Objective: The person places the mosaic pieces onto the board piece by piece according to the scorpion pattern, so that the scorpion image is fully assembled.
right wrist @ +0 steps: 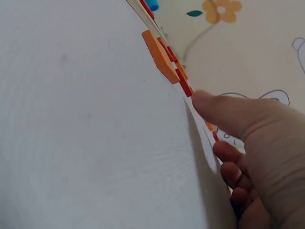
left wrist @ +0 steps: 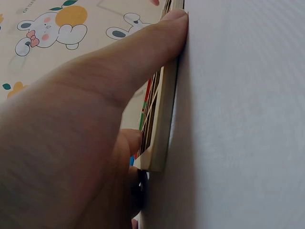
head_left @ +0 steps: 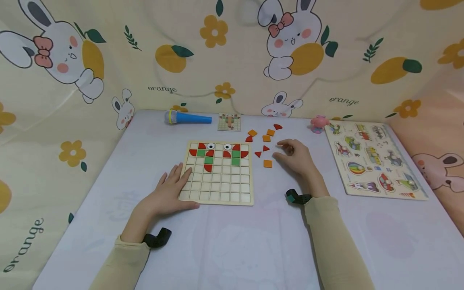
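Observation:
A wooden grid board [head_left: 232, 187] lies flat, with red, green and eye-patterned pieces set in its upper rows on both sides. My left hand [head_left: 164, 193] rests at its lower left corner, fingers spread over the left edge. The left wrist view shows the thumb [left wrist: 157, 36] against the board's near side. To the right of the board my right hand [head_left: 297, 157] hovers with bent fingers, and I see nothing held in it. Beside its fingertips lie an orange square [head_left: 267, 164], small red triangles [head_left: 257, 154] and a red quarter-circle piece [head_left: 277, 126], among several loose pieces.
Behind the board are a blue toy microphone [head_left: 192, 118] and a small pattern card [head_left: 229, 122]. At the right lies a picture puzzle board [head_left: 373, 159], with a pink toy figure [head_left: 319, 123] by its far left corner. A printed cloth [head_left: 232, 60] hangs behind the table.

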### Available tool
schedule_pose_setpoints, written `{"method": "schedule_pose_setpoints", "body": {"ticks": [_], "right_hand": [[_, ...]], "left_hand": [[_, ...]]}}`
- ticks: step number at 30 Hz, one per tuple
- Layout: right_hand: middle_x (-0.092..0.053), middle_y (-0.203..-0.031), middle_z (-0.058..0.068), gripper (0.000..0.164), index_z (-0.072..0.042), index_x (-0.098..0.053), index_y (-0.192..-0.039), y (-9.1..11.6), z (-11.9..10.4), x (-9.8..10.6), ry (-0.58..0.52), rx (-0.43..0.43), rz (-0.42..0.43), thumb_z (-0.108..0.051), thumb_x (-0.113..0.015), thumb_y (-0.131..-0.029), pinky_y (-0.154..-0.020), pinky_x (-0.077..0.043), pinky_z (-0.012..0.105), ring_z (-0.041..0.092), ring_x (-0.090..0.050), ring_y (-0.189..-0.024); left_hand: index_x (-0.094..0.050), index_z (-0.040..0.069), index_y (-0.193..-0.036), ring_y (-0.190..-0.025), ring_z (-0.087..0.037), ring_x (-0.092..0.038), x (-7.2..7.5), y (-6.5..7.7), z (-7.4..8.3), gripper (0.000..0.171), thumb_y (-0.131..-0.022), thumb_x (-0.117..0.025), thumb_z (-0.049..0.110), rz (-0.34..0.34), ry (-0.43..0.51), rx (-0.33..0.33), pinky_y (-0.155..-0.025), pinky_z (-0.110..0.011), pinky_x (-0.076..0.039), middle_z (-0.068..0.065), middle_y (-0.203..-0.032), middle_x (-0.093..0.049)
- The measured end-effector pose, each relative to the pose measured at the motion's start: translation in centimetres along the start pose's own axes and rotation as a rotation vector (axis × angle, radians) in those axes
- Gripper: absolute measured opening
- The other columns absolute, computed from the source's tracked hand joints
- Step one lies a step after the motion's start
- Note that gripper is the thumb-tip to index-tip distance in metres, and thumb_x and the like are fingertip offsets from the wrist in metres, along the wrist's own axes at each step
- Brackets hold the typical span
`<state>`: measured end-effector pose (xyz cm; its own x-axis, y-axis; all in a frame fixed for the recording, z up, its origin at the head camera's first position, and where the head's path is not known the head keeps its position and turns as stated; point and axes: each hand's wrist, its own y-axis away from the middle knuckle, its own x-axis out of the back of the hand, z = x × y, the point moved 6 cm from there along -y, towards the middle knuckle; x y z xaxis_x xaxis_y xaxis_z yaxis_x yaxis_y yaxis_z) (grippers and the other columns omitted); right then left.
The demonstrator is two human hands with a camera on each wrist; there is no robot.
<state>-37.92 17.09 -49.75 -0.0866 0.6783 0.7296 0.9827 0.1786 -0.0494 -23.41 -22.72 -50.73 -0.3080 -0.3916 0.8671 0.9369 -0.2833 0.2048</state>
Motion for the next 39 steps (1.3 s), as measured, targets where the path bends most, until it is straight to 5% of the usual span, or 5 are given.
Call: {"method": "schedule_pose_setpoints", "body": {"ticks": [8, 21, 39], "right_hand": [[-0.062, -0.127, 0.022, 0.053, -0.005, -0.063, -0.145, -0.8, -0.5, -0.6, 0.076, 0.024, 0.024, -0.030, -0.075, -0.100, -0.105, -0.046, 0.054, 0.038, -0.052, -0.117], [-0.056, -0.138, 0.022, 0.043, -0.015, -0.070, -0.140, -1.0, -1.2, -2.4, 0.121, 0.033, -0.042, -0.034, -0.070, -0.101, -0.107, -0.038, 0.062, 0.039, -0.049, -0.123], [-0.064, -0.118, 0.016, 0.035, -0.012, -0.073, -0.130, -1.4, -2.5, -3.4, 0.127, 0.143, -0.030, -0.029, -0.071, -0.100, -0.097, -0.038, 0.055, 0.036, -0.052, -0.113]], "left_hand": [[-0.017, 0.008, -0.171, -0.164, -0.043, 0.003, -0.1, -0.1, -0.4, 0.121, -0.084, -0.078, 0.067, -0.013, -0.009, 0.018, -0.129, -0.065, 0.002, -0.022, -0.177, 0.001], [-0.018, 0.007, -0.170, -0.164, -0.044, 0.002, -0.1, 0.1, 0.2, 0.121, -0.083, -0.077, 0.068, -0.025, -0.002, 0.018, -0.129, -0.066, 0.002, -0.023, -0.177, 0.000], [-0.018, 0.009, -0.171, -0.164, -0.044, 0.003, -0.5, -0.5, -0.6, 0.123, -0.082, -0.077, 0.070, -0.007, -0.007, 0.013, -0.129, -0.066, 0.002, -0.022, -0.177, 0.001]]}}
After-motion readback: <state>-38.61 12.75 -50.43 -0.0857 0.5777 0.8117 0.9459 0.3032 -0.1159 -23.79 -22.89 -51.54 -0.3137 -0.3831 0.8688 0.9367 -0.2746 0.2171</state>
